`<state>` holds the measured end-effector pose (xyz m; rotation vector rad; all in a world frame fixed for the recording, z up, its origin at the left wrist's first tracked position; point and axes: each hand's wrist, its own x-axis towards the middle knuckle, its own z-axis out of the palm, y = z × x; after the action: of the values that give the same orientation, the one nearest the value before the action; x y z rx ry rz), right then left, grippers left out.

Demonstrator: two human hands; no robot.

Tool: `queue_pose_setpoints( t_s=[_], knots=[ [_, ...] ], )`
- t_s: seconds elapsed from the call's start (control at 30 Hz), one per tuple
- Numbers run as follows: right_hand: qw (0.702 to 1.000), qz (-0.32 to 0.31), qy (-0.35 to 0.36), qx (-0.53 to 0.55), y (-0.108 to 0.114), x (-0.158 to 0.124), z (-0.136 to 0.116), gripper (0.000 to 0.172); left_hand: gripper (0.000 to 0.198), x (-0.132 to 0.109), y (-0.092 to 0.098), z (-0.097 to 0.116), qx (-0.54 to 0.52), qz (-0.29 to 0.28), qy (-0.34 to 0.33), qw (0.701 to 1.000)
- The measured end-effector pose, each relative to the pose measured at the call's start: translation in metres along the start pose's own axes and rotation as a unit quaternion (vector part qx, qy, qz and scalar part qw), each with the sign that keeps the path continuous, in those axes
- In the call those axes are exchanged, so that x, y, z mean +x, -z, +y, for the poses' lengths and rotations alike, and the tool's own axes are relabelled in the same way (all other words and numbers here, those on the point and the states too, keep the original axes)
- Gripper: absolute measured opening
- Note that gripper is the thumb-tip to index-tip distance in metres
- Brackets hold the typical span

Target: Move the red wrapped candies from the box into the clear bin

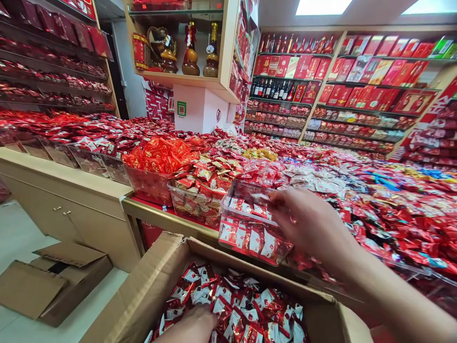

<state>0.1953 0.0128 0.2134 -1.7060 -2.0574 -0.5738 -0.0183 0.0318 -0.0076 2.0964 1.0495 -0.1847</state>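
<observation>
My right hand (307,224) reaches over a clear plastic bin (228,202) on the counter's front edge. The bin is partly filled with red-and-white wrapped candies (250,238). The fingers are curled together just above the candies, and what they hold is hidden. My left hand (194,326) is down in an open cardboard box (150,286) below the counter, which is full of the same red-and-white candies (243,309). Its fingers are dug in among the wrappers and do not show.
More clear bins of gold-red candy (200,190) and red candy (157,159) stand to the left. A wide spread of wrapped sweets (374,200) covers the counter to the right. A flattened carton (53,281) lies on the floor. Shelves of red gift boxes (357,76) line the walls.
</observation>
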Motion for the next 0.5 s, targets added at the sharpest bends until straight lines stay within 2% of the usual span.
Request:
queue_pose_setpoints(
  t_s=[0.1,0.17,0.27,0.33,0.4,0.5],
  knots=[
    [0.982,-0.149,-0.027,-0.111,-0.026,0.042,0.027,0.019,0.025,0.004,-0.007,-0.003,0.033,0.02,0.014,0.999],
    [0.97,-0.203,-0.016,-0.13,-0.049,0.057,0.04,0.018,0.019,0.009,-0.012,-0.006,0.031,0.012,0.015,0.999],
    [0.963,-0.238,-0.002,-0.127,-0.077,0.06,0.05,0.017,0.013,0.016,-0.018,-0.012,0.029,-0.001,0.023,0.999],
    [0.96,-0.248,-0.003,-0.129,-0.085,0.058,0.053,0.018,0.012,0.019,-0.021,-0.015,0.028,-0.002,0.023,0.999],
    [0.96,-0.251,-0.008,-0.125,-0.085,0.056,0.054,0.019,0.011,0.021,-0.023,-0.017,0.033,-0.003,0.026,0.999],
    [0.962,-0.254,-0.004,-0.097,-0.074,0.06,0.052,0.015,0.009,0.021,-0.024,-0.017,0.048,-0.013,0.028,0.998]
  ],
)
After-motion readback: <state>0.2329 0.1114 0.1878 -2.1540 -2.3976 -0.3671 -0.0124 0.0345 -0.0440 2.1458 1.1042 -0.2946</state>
